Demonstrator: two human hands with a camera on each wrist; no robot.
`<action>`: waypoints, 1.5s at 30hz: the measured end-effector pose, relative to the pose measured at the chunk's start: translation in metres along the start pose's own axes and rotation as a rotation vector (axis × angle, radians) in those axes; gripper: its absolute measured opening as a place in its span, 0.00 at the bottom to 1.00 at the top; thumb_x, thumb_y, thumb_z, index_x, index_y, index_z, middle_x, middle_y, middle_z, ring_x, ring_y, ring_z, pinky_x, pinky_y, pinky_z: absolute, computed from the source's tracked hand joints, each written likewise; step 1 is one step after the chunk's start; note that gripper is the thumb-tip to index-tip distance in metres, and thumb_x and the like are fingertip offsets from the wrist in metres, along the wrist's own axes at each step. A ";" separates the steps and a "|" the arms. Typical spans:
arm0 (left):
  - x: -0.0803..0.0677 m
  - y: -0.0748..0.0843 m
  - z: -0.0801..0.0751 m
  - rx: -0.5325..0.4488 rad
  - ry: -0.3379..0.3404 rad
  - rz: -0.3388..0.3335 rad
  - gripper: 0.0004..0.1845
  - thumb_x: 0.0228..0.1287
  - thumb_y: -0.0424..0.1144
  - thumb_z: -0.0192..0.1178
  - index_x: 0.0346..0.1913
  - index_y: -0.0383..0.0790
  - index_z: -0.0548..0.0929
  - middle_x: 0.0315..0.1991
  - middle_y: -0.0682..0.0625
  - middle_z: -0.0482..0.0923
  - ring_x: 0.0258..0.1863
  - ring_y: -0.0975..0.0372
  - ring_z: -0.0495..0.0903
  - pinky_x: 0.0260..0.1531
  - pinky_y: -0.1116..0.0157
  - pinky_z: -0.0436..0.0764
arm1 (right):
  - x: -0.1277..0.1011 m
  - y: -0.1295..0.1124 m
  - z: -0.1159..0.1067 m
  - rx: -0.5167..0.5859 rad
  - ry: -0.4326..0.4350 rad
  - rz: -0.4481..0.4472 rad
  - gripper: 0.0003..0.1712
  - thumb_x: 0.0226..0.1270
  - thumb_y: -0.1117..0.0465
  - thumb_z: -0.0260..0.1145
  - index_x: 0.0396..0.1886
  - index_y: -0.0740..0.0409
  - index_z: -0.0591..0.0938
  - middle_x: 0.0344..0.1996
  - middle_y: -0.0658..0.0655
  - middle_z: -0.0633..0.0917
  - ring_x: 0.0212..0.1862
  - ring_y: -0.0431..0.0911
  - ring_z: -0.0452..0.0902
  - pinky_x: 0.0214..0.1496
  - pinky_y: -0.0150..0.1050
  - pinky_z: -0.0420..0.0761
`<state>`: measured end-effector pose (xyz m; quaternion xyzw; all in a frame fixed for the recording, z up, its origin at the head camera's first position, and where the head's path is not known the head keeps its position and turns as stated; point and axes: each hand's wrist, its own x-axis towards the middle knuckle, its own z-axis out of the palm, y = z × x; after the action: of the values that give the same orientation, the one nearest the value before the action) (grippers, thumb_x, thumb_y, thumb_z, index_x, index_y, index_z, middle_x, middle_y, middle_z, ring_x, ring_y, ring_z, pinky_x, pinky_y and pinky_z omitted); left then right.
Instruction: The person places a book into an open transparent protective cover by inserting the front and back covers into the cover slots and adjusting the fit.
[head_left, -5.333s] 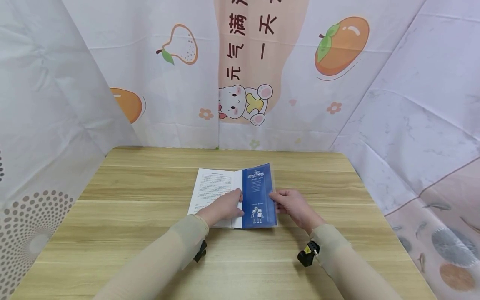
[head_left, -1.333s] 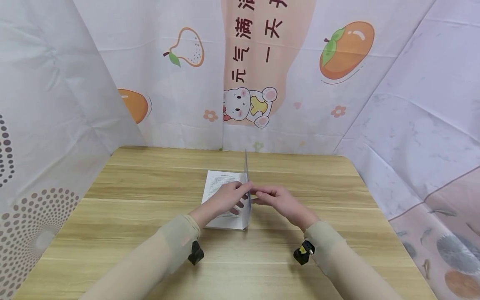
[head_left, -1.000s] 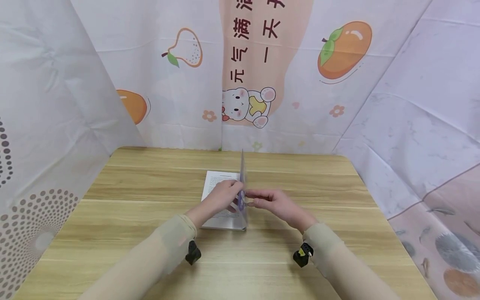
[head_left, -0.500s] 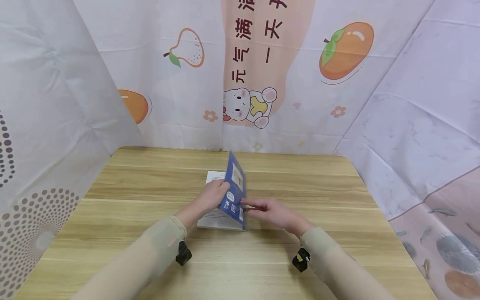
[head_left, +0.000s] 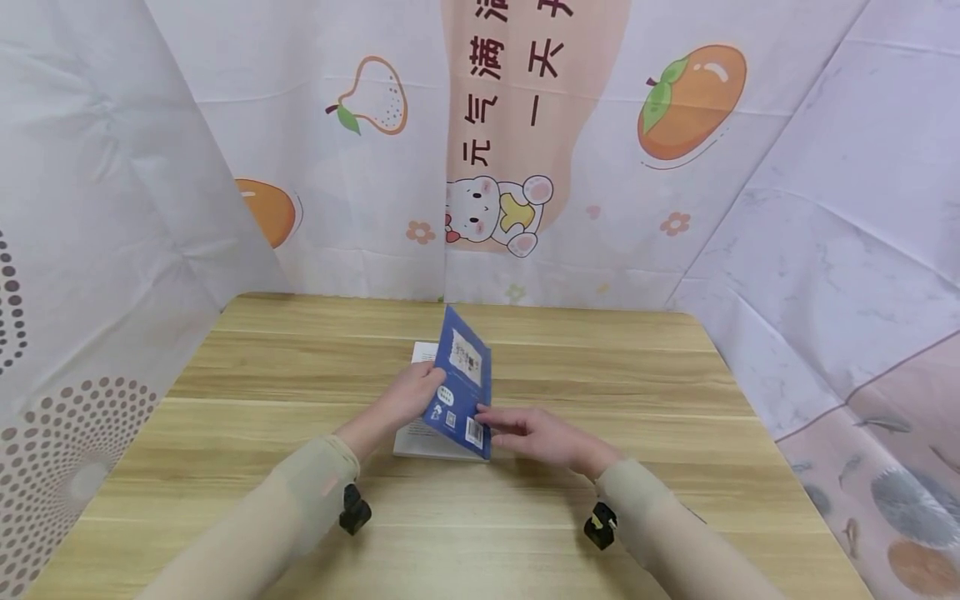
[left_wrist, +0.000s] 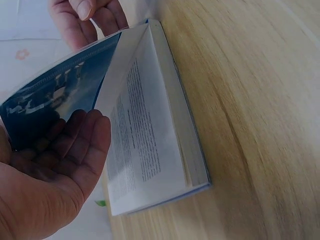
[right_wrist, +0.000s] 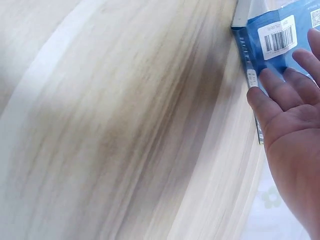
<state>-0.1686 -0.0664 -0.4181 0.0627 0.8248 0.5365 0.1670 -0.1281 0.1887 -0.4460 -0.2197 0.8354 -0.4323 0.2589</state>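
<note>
A thin book with a blue cover (head_left: 461,383) lies at the table's middle, its white text page (left_wrist: 145,145) facing up. The cover is raised and leans left over the page, barcode side outward. My left hand (head_left: 412,396) is under the cover, straight fingers (left_wrist: 80,135) against its inner face. My right hand (head_left: 510,421) lays flat fingers (right_wrist: 272,85) on the outer face beside the barcode (right_wrist: 277,35). The page's lower part is hidden by the cover.
The wooden table (head_left: 675,400) is bare around the book. Printed fabric sheets (head_left: 525,150) with fruit and a cartoon bear close it in at the back and both sides. A small black camera (head_left: 600,525) is strapped under each wrist.
The blue cover, flat on the right 5.3 s ago and upright a second ago, has swung left and leans over the page. Both hands followed it left.
</note>
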 end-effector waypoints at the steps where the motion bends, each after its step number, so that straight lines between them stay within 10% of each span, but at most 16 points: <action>1: 0.000 -0.001 -0.001 0.006 0.003 -0.003 0.21 0.75 0.40 0.42 0.54 0.31 0.81 0.31 0.46 0.87 0.26 0.61 0.85 0.30 0.65 0.84 | 0.000 0.000 0.000 -0.004 -0.005 0.010 0.24 0.78 0.54 0.61 0.71 0.41 0.77 0.77 0.44 0.66 0.78 0.54 0.59 0.77 0.58 0.61; 45: -0.001 -0.029 -0.015 0.267 -0.031 -0.089 0.22 0.78 0.42 0.42 0.57 0.27 0.77 0.35 0.44 0.80 0.31 0.57 0.81 0.32 0.62 0.81 | 0.000 -0.003 0.007 -0.449 -0.123 -0.068 0.27 0.80 0.53 0.58 0.76 0.45 0.72 0.79 0.47 0.63 0.77 0.52 0.61 0.76 0.53 0.64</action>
<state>-0.1707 -0.0919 -0.4384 0.0558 0.8882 0.4129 0.1934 -0.1232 0.1831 -0.4466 -0.3257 0.8854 -0.2297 0.2391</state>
